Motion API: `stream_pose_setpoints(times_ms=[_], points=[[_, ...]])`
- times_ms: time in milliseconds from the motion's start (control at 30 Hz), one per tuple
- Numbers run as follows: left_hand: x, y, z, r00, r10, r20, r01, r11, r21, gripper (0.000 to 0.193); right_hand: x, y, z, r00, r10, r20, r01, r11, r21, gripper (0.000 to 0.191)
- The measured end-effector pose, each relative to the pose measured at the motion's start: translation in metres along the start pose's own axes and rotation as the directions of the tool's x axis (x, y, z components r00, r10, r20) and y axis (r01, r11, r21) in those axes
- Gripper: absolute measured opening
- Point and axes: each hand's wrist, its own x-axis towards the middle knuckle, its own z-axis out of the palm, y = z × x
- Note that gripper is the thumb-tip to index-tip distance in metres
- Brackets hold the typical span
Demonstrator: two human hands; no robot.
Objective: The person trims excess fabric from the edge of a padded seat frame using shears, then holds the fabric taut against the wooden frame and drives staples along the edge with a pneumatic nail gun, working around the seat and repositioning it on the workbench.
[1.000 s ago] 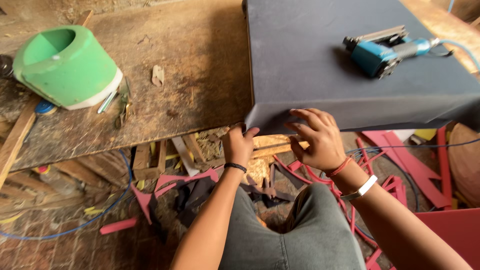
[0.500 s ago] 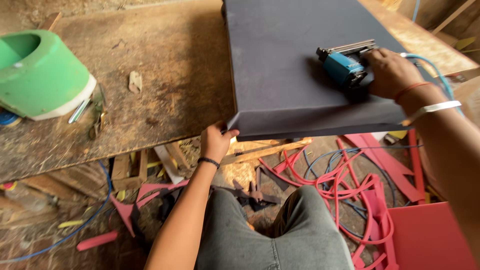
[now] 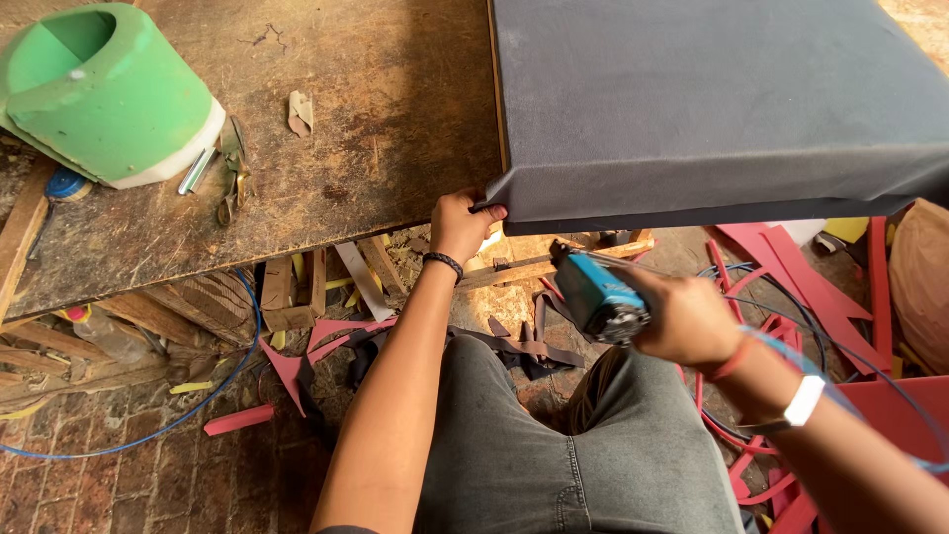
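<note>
Stapling the fabric edge

Left hand (image 3: 463,223) pinches the dark fabric panel (image 3: 712,109) taut; right hand (image 3: 682,318) grips the blue staple gun (image 3: 596,294), best aimed just beside that pinch.

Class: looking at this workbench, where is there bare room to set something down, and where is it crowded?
Bare wood lies between the green drum and the dark panel, beyond the paper scrap. Pliers crowd the drum's side. The floor below is littered with red offcuts.

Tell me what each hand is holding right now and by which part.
The left hand grips the near left corner of the dark fabric-covered panel. The right hand holds the blue pneumatic stapler by its handle.
</note>
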Motion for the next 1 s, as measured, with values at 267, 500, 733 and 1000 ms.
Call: stream_pose_setpoints(times_ms=[267,500,733,1000], points=[[0.001,-0.003,-0.002,1.000,-0.010,0.021,0.011,0.999,-0.046,0.033,0.020,-0.005,0.059,0.976,0.215,-0.028,-0.217,0.969,-0.116,0.086],[0.012,-0.019,0.005,0.994,0.109,-0.017,-0.109,0.994,-0.005,0.034,0.028,-0.018,0.065,0.984,0.025,-0.176,-0.043,0.994,-0.098,0.076],[-0.013,0.001,-0.007,0.999,-0.051,-0.004,0.051,0.999,-0.015,0.030,0.007,-0.010,0.068,0.945,0.160,-0.286,-0.115,0.979,0.168,0.077],[0.008,0.115,-0.051,0.776,0.628,0.062,-0.608,0.718,0.338,0.061,-0.079,0.082,0.043,0.413,0.888,-0.202,-0.461,0.396,0.794,0.029]])
